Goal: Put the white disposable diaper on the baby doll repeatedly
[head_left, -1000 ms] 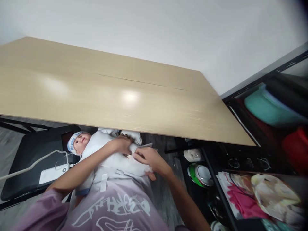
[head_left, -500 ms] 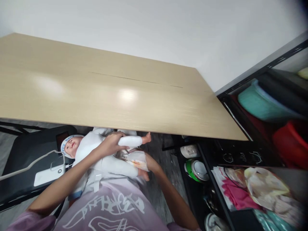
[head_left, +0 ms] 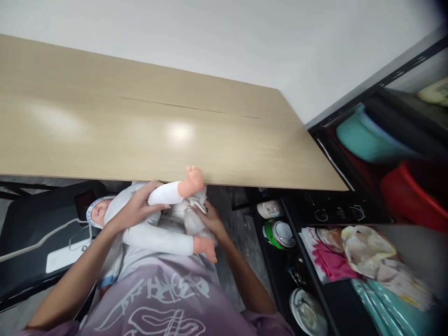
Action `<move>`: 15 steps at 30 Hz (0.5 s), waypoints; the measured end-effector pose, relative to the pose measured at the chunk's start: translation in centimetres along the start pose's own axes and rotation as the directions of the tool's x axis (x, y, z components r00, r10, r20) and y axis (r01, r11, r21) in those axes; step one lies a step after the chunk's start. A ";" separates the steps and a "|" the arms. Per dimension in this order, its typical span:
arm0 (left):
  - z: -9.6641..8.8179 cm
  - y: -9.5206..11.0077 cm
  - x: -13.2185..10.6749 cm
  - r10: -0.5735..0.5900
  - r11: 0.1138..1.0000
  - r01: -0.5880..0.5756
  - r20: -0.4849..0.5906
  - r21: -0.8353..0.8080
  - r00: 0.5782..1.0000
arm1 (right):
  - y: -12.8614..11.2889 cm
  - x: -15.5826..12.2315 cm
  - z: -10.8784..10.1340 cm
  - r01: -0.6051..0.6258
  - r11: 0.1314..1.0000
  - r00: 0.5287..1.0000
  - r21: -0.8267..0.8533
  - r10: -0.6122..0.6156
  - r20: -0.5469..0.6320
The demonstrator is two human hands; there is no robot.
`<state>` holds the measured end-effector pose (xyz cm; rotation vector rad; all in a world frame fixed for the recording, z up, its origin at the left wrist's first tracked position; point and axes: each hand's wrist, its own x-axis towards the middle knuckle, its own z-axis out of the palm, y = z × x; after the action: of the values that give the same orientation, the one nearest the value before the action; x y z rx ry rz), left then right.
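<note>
A baby doll (head_left: 157,239) in white clothes and a printed white cap lies across my lap, head to the left and bare feet to the right. My left hand (head_left: 142,207) is closed round its far leg and holds it up, the foot rising over the table edge. My right hand (head_left: 213,220) pinches a crumpled white diaper (head_left: 193,220) between the doll's legs. The near leg rests on my lap with its foot close to my right wrist. Part of the diaper is hidden under the raised leg.
A wooden table (head_left: 140,144) stands right in front of me. On the left, a black chair (head_left: 31,219) carries a white power bank (head_left: 66,255) with a cable. Black shelves on the right hold a teal basin (head_left: 371,135), a red basin (head_left: 409,196), cans and plastic bags (head_left: 367,245).
My left hand has moved left and lifted the doll's far leg higher. The diaper, spread with an orange-brown stain showing before, is now bunched in my right hand, which has moved up slightly.
</note>
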<state>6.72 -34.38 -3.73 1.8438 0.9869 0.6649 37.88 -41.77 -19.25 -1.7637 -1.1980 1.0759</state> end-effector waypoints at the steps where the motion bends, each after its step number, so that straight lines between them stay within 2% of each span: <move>1: 0.0 -0.2 -0.1 0.007 1.000 -0.007 -0.019 0.004 1.000 | 0.3 0.2 0.7 0.016 0.998 0.999 -0.057 -0.019 -0.047; 4: -0.1 -0.8 -0.5 0.018 1.000 -0.017 -0.050 0.016 0.999 | 0.6 0.3 1.7 0.060 0.944 0.966 -0.325 -0.138 -0.221; 6: -0.2 -1.0 -0.7 0.013 1.000 -0.012 -0.058 0.028 0.998 | 0.2 0.4 1.8 0.112 0.890 0.941 -0.441 -0.238 -0.241; 8: -0.2 -1.2 -0.8 0.009 0.999 -0.006 -0.064 0.044 0.998 | -0.5 0.6 2.1 0.241 0.853 0.932 -0.462 -0.336 -0.135; 11: -0.1 -1.2 -0.7 0.024 0.997 -0.019 -0.056 0.073 0.998 | -1.2 1.6 3.6 0.424 0.799 0.890 -0.426 -0.454 0.033; 15: 0.0 -1.6 -0.8 0.042 0.997 -0.040 -0.036 0.060 0.998 | -0.6 2.8 6.3 0.452 0.763 0.887 -0.462 -0.439 0.144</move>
<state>5.73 -34.60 -5.15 1.9141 1.0054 0.7034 32.55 -38.19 -21.78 -1.6736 -1.9175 0.5363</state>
